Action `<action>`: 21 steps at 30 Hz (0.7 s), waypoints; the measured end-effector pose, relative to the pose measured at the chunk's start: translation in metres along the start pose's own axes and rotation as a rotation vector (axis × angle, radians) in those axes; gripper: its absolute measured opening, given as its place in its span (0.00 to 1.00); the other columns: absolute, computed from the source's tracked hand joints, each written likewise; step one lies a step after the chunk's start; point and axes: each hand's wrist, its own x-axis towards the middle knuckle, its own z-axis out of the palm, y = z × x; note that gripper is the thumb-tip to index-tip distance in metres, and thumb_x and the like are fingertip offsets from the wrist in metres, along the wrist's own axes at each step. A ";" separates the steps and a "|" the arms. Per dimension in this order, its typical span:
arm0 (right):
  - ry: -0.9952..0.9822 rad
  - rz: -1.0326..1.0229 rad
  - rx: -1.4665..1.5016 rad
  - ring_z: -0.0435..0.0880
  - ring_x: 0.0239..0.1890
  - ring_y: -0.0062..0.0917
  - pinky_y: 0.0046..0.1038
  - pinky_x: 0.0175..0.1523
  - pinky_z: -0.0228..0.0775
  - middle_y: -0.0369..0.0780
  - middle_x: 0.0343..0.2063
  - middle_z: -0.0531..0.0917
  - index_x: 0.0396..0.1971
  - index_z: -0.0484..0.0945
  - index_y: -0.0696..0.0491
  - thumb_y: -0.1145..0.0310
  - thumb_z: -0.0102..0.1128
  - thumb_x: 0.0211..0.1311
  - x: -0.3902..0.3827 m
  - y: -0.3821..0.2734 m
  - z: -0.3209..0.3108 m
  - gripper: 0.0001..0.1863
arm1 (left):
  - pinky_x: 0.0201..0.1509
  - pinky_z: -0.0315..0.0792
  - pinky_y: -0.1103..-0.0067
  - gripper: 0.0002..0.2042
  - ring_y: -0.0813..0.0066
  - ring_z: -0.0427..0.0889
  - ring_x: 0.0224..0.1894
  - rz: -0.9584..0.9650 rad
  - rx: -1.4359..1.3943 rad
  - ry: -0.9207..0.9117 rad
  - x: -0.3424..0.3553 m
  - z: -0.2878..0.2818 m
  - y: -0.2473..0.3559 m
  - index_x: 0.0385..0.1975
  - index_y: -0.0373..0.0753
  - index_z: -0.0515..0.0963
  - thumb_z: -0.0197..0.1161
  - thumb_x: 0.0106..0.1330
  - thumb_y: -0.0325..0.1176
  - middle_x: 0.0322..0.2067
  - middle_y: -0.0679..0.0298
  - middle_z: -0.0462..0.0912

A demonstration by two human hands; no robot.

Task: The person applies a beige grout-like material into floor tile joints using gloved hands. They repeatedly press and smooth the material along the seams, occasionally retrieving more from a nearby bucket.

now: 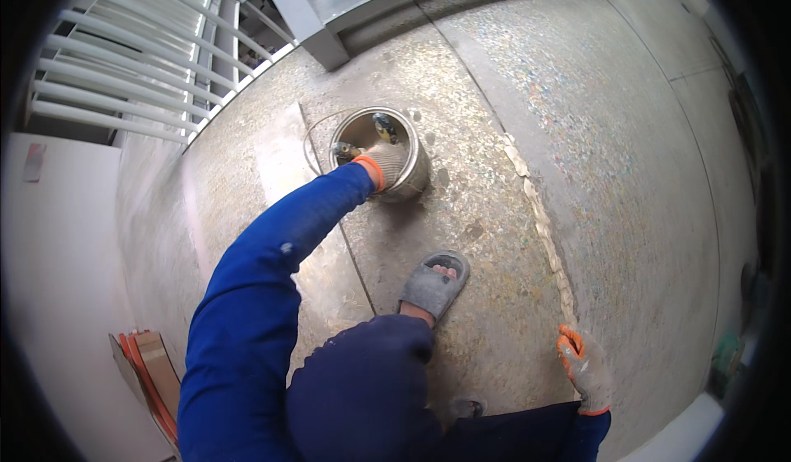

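Note:
My left hand (387,162), in a knitted work glove with an orange cuff, reaches over the near rim into a round metal bucket (418,168). Its fingers are down inside and mostly hidden. Two dark objects with yellowish marks, which look like tool handles (384,126), stick up beside the hand; I cannot tell if it grips either one. My right hand (587,373), in a grey glove with orange fingers, is low on the right. Those fingers curl loosely with a gap between them, and nothing shows in them. Close by ends a lumpy beige strip of filler (540,223) along a floor joint.
My sandalled foot (435,285) stands on the speckled, stained floor (486,281) between the hands. White railings (132,75) and a grey metal post (321,46) rise beyond the bucket. Flat cardboard and orange strips (148,367) lean by the white wall on the left.

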 end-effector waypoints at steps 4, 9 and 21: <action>-0.016 0.034 -0.025 0.73 0.23 0.12 0.18 0.27 0.63 0.34 0.29 0.82 0.63 0.79 0.64 0.68 0.67 0.75 -0.007 -0.014 -0.001 0.23 | 0.53 0.82 0.66 0.14 0.53 0.91 0.47 0.070 -0.105 0.018 0.007 0.032 -0.011 0.47 0.36 0.89 0.62 0.71 0.36 0.45 0.48 0.91; -0.025 -0.113 0.107 0.74 0.23 0.12 0.18 0.27 0.63 0.35 0.29 0.82 0.64 0.79 0.64 0.70 0.68 0.74 -0.018 -0.025 0.001 0.24 | 0.52 0.83 0.65 0.14 0.54 0.91 0.47 0.209 -0.074 -0.027 0.008 0.018 -0.021 0.45 0.37 0.90 0.63 0.70 0.36 0.44 0.47 0.91; -0.036 -0.072 0.000 0.71 0.22 0.13 0.21 0.28 0.62 0.32 0.26 0.79 0.62 0.79 0.65 0.66 0.67 0.75 -0.016 -0.031 -0.002 0.23 | 0.40 0.84 0.59 0.12 0.56 0.92 0.42 -0.396 0.149 0.150 -0.052 -0.092 0.041 0.46 0.40 0.86 0.62 0.70 0.38 0.37 0.53 0.91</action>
